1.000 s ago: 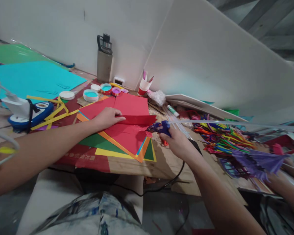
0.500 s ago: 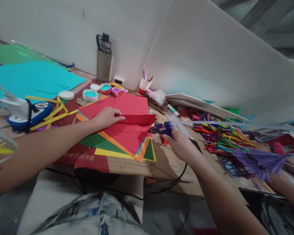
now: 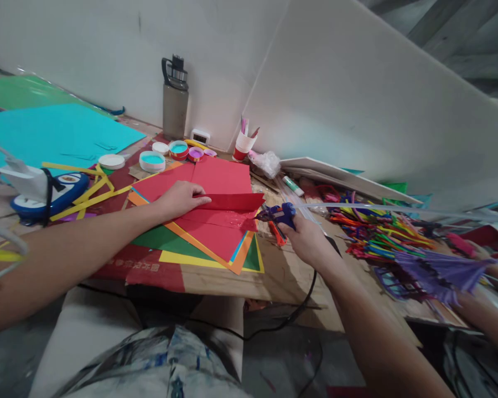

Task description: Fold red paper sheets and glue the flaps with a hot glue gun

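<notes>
My left hand (image 3: 183, 198) pinches the raised flap of a red paper (image 3: 224, 171). Below the flap, a shiny line of glue runs across the red surface. In my right hand (image 3: 305, 235) is a blue glue gun (image 3: 280, 214), its tip pointing left at the right edge of the paper. A long clear glue stick (image 3: 357, 207) extends from the back of the gun. Under the red paper lie orange, green (image 3: 166, 240) and yellow sheets, fanned out.
Behind stand a grey bottle (image 3: 175, 105), open paint tubs (image 3: 152, 160) and a cup of pens (image 3: 244, 143). Colourful pipe cleaners (image 3: 382, 226) lie at the right, beside a purple fan (image 3: 444, 273) and another person's arms. Turquoise paper (image 3: 58, 132) lies left; a black cable hangs in front.
The glue gun in my right hand has shifted slightly right, away from the flap's end. My left hand keeps its hold on the flap.
</notes>
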Demonstrator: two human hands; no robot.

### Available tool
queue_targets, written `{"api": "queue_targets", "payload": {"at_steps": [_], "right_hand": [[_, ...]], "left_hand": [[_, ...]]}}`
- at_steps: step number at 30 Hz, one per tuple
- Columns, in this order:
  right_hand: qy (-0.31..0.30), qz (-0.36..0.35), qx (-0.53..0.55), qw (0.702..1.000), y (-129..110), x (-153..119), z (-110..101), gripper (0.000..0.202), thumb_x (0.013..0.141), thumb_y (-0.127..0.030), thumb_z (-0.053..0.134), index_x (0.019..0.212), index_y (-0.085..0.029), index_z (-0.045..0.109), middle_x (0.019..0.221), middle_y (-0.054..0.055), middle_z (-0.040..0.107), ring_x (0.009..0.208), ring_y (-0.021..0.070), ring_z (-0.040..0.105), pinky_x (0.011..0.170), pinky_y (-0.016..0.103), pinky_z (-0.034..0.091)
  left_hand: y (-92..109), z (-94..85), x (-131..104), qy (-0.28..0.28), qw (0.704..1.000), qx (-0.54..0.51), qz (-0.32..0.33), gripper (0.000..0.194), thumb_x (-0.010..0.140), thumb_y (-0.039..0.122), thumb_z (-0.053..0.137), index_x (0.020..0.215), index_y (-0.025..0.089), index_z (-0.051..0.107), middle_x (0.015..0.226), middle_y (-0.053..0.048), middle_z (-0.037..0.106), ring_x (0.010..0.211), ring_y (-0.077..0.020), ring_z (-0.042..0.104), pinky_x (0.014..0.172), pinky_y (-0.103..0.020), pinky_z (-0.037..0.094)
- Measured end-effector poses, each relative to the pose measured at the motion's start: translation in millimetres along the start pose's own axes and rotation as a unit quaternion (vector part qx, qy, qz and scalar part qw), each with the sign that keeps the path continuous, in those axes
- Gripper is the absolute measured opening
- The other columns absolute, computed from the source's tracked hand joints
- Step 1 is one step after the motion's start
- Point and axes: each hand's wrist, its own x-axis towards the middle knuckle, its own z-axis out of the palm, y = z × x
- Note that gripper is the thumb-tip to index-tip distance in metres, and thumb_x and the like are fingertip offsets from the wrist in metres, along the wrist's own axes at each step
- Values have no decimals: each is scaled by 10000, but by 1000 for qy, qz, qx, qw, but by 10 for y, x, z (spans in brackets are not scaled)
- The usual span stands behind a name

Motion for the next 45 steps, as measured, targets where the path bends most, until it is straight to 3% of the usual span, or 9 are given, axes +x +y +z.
{"api": "queue_targets", "payload": {"at_steps": [6, 13, 19, 23, 26, 31, 33, 39, 45], "right_hand": [[-7, -12, 21, 1000, 43, -86, -19, 254, 879, -365, 429, 886, -162, 581, 830, 100, 640, 772, 214, 578, 631, 278, 366], [-28, 35, 123, 991, 93, -207, -25, 244, 838, -414, 460, 726, -205, 518, 535, -7, 515, 480, 157, 506, 477, 267, 355], [-54, 71, 384, 919, 191, -92, 138, 237, 780, -407, 532, 896, -205, 485, 508, -76, 477, 397, 126, 483, 415, 259, 421], [-68, 72, 469, 878, 150, -30, 167, 280, 750, -405, 572, 919, -204, 478, 498, -88, 469, 392, 115, 473, 401, 247, 428], [-75, 49, 439, 894, 82, -14, 156, 231, 766, -397, 554, 865, -202, 476, 498, -78, 476, 390, 108, 470, 395, 235, 411], [-39, 26, 268, 962, 45, -60, 59, 165, 808, -366, 505, 799, -203, 485, 498, -63, 489, 397, 107, 475, 403, 224, 365], [-24, 23, 264, 964, 66, -94, 18, 183, 808, -387, 509, 801, -204, 491, 491, -62, 478, 397, 113, 468, 405, 235, 367], [10, 74, 479, 875, 249, -72, 42, 270, 737, -439, 613, 809, -208, 493, 524, -60, 486, 417, 115, 482, 426, 261, 442], [88, 141, 581, 796, 486, 286, 110, 269, 696, -388, 696, 727, -204, 502, 510, -43, 496, 429, 108, 482, 409, 245, 467]], "left_hand": [[17, -14, -2, 0, 1000, 16, 2, 401, 805, 539, 497, 747, 182, 671, 711, -39, 674, 665, -168, 564, 578, -264, 324], [63, -42, -17, -3, 1000, 16, -3, 398, 807, 528, 500, 765, 174, 678, 736, -47, 687, 684, -175, 576, 593, -263, 333], [24, -26, -25, 2, 1000, 7, 4, 408, 809, 538, 492, 762, 173, 667, 745, -54, 686, 688, -184, 580, 592, -268, 339], [23, -25, -21, -1, 1000, 16, 2, 417, 811, 552, 480, 765, 177, 656, 757, -54, 685, 702, -190, 584, 604, -270, 349], [31, -28, -19, -3, 1000, 10, 2, 405, 814, 545, 480, 752, 181, 646, 742, -46, 678, 694, -185, 579, 603, -270, 347], [23, -19, -16, 0, 1000, 0, 2, 393, 810, 539, 499, 736, 176, 629, 718, -39, 658, 688, -183, 576, 598, -271, 339], [20, -17, -17, -3, 1000, -3, 0, 392, 808, 539, 502, 737, 174, 628, 711, -38, 654, 686, -184, 575, 596, -270, 339], [16, -24, -34, -6, 1000, -13, 6, 389, 810, 534, 498, 780, 177, 649, 756, -48, 678, 711, -191, 589, 613, -269, 355], [1, -21, -43, -4, 1000, -22, 14, 390, 808, 541, 499, 778, 184, 653, 757, -39, 689, 708, -184, 593, 622, -267, 365]]}}
